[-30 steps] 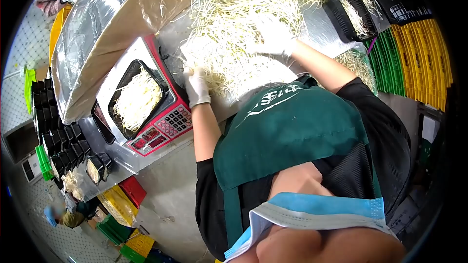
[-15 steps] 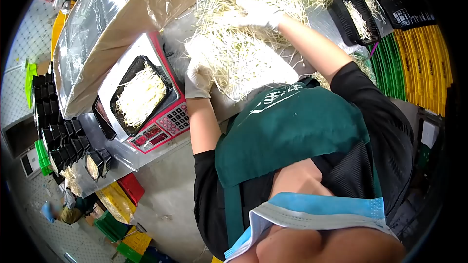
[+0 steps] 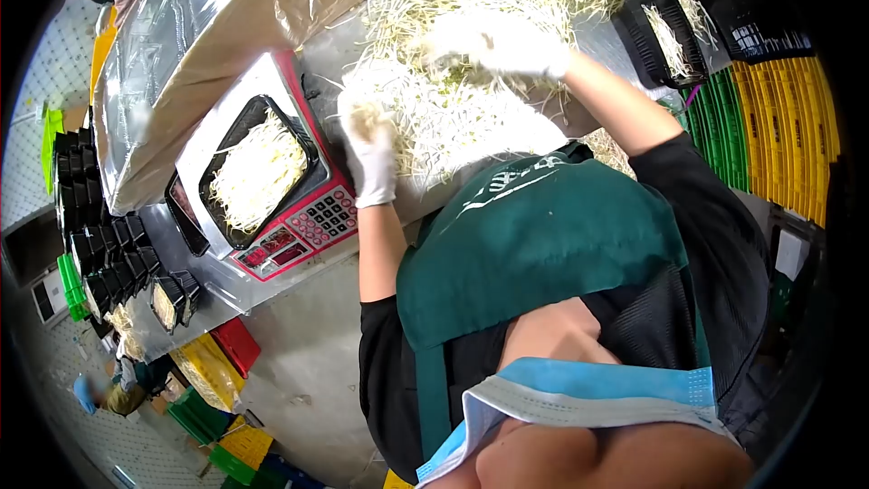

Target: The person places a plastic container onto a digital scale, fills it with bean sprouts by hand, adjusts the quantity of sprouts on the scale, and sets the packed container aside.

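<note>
My left hand, in a white glove, is at the left edge of a pile of pale bean sprouts, beside the scale. Motion smears its fingers, and what they hold is unclear. Farther up the pile is my right hand, also gloved, its fingers blurred among the sprouts. Left of my hands stands a red and white scale with a keypad. On it lies a black tray filled with sprouts. Another black tray, with a few sprouts inside, sits at the upper right.
Clear plastic sheeting covers something behind the scale. Several stacked black trays stand at the table's left end. Green crates and yellow crates are at the right. A co-worker is at the lower left.
Over the last second my right hand moved left and up across the pile, then back right. My left hand shifted slightly at the pile's edge. The hands seen at the upper left have left view.
</note>
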The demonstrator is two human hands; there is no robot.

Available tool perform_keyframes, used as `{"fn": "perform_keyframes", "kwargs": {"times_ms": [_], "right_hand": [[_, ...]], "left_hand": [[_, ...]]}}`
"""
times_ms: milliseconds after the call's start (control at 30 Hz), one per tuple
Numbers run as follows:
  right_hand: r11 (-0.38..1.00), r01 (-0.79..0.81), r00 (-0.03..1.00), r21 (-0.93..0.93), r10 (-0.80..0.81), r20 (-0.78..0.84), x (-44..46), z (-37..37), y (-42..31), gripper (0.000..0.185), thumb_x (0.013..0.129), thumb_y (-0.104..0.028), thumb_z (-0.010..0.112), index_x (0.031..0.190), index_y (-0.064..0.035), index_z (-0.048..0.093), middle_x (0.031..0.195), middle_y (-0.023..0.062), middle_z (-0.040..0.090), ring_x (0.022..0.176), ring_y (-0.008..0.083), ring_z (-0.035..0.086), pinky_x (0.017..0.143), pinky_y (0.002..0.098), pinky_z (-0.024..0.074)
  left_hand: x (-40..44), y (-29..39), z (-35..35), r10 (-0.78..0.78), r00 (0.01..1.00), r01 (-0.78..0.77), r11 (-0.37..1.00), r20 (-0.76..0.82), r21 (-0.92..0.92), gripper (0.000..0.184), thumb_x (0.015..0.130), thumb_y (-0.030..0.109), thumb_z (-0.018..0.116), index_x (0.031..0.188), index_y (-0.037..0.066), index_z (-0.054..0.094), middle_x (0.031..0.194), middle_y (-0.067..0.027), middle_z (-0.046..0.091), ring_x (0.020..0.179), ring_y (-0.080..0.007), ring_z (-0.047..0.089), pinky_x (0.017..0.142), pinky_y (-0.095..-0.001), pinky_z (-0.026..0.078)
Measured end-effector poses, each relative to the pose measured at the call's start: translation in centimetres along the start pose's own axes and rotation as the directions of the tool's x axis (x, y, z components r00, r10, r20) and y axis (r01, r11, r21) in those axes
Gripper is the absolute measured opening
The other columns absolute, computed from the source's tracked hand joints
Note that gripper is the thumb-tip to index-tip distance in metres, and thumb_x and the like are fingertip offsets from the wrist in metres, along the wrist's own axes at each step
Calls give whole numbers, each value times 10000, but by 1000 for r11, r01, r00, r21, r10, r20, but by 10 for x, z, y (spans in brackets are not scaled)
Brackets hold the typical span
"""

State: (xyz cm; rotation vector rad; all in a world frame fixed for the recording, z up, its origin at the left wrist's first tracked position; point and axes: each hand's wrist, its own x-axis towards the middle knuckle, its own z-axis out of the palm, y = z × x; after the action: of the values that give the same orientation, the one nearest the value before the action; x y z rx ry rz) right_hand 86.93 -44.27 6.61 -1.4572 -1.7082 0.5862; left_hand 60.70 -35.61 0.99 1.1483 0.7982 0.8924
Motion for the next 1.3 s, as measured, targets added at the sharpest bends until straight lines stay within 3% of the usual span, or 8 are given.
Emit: {"fn": "perform_keyframes", "kwargs": {"times_ms": [200, 400, 500, 800, 833, 933, 1100, 1300], "right_hand": [[695, 132, 989, -707, -49, 137, -79, 76, -2, 665, 817, -291, 610, 1407, -98, 374, 1302, 184, 492, 1165, 371, 493, 966, 439, 411], [984, -84, 994, 157, 72, 78, -32, 19, 49, 578, 837, -200, 595, 1371, -69, 415, 1283, 144, 543, 1162, 254, 532, 989, 368, 412], [752, -139, 989, 644, 142, 47, -32, -17, 7, 590, 828, -211, 617, 1355, -31, 420, 1306, 115, 537, 1110, 192, 556, 933, 320, 452], [646, -238, 949, 725, 314, 32, -30, 114, 13, 313, 918, -206, 521, 1171, -52, 622, 1131, 122, 641, 1014, 218, 604, 898, 331, 478], [781, -380, 911, 496, 409, 54, -7, 99, 19, 311, 908, -213, 536, 1169, -72, 628, 1121, 116, 644, 995, 210, 604, 893, 331, 477], [845, -500, 850, -191, 521, 76, 43, 7, 17, 314, 871, -216, 588, 1167, -124, 639, 1132, 84, 642, 985, 174, 601, 881, 315, 478], [754, -204, 971, 624, 238, 30, 13, -45, 24, 497, 834, -263, 663, 1232, 15, 557, 1251, 129, 576, 1096, 181, 570, 976, 319, 434], [556, -629, 744, 544, 634, 212, -20, 3, 17, 416, 888, -341, 601, 1220, -90, 600, 1126, 99, 639, 1015, 167, 591, 895, 305, 477]], "left_hand": [[-40, -24, 13, 131, 863, -496, 402, 487, 770, 1069, 593, 583, 765, 1372, -8, 333, 1405, -239, 311, 1316, -403, 265, 1085, -514, 212], [31, -37, 11, 474, 780, -548, 200, 410, 812, 625, 793, 112, 675, 1333, -24, 393, 1283, -207, 498, 1208, -293, 482, 1025, -388, 367], [16, -13, 11, 236, 970, -241, 920, 56, 307, 527, 817, -110, 528, 1320, -33, 393, 1260, -138, 522, 1183, -165, 497, 986, -282, 404], [-33, -50, -17, 89, 993, -105, 968, 78, 230, 607, 799, -98, 482, 1370, 49, 341, 1354, -161, 450, 1218, -282, 491, 976, -324, 420], [-33, 7, 10, -17, 997, 74, 536, -77, 841, 523, 809, -92, 477, 1310, 44, 418, 1218, -160, 553, 1102, -283, 562, 945, -331, 440], [-1, -30, -24, -10, 999, 24, 941, -46, 339, 316, 852, -54, 509, 1164, -15, 476, 1095, -127, 592, 971, -197, 602, 808, -279, 488], [5, 13, 3, -187, 957, 251, 916, 221, -313, 356, 860, 24, 573, 1209, 35, 505, 1082, -83, 591, 865, -169, 621, 721, -258, 522], [0, -10, -4, -329, 943, 331, 930, 41, -162, 447, 855, 94, 598, 1273, 46, 445, 1084, -57, 585, 925, -158, 575, 793, -282, 492]]}}
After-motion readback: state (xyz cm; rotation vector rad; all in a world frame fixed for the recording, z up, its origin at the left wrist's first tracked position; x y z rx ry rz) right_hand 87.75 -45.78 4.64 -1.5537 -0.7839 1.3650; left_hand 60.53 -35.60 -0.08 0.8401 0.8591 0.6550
